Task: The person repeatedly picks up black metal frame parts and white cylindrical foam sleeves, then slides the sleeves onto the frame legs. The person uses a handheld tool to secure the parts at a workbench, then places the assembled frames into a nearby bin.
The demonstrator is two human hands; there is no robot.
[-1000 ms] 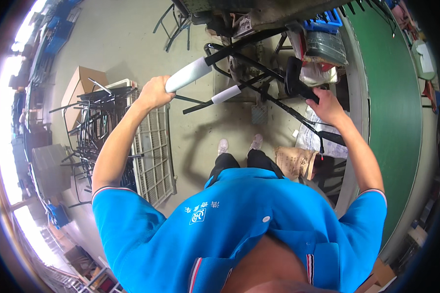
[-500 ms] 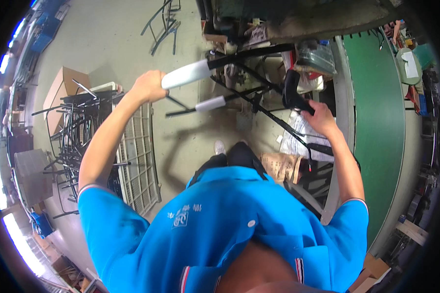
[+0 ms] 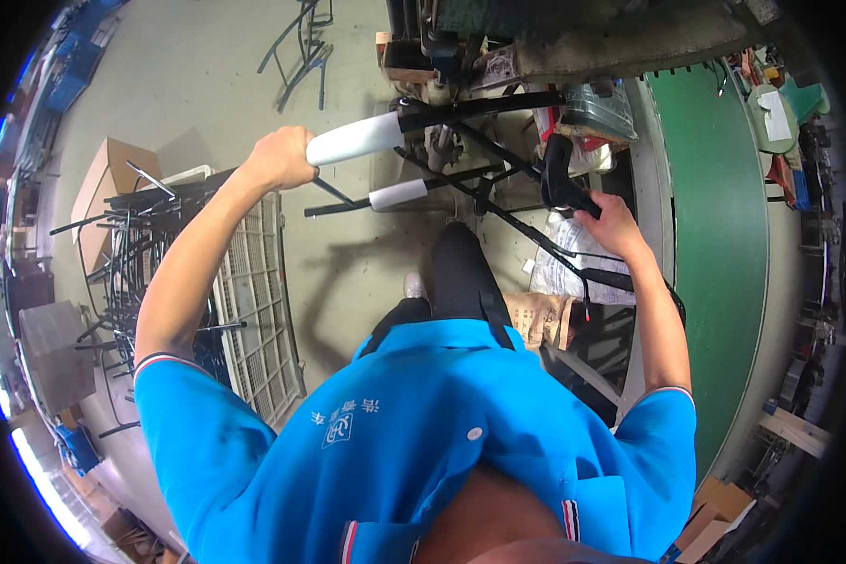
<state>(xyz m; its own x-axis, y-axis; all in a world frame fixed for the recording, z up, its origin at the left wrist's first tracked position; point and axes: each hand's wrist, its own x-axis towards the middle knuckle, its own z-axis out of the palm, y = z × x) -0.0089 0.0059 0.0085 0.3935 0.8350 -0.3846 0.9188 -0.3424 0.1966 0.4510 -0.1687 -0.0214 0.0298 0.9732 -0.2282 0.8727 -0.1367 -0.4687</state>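
I hold up a black tubular metal frame [image 3: 479, 111] between both hands, its crossing tubes reaching across in front of my body. My left hand [image 3: 285, 158] is closed round the outer end of a thick white sleeve [image 3: 357, 140] on its upper tube. A smaller white sleeve [image 3: 398, 195] wraps a lower tube. At the other side, my right hand [image 3: 611, 224] grips a short black tube by a thick, bent black part [image 3: 558, 171]. Thin black cables [image 3: 592, 287] hang near my right forearm. The palm sides of both hands are hidden.
Left of me, a white wire rack [image 3: 257, 310] stands beside piled black tubular parts [image 3: 150, 254] and a cardboard box [image 3: 113, 183]. A long green-topped bench [image 3: 714, 235] runs along my right. Ahead are a dark machine [image 3: 498, 38] and another black frame [image 3: 301, 52] on the floor.
My right leg has stepped forward under the frame. The surroundings shift slightly in view, and both hands keep their hold on the frame.
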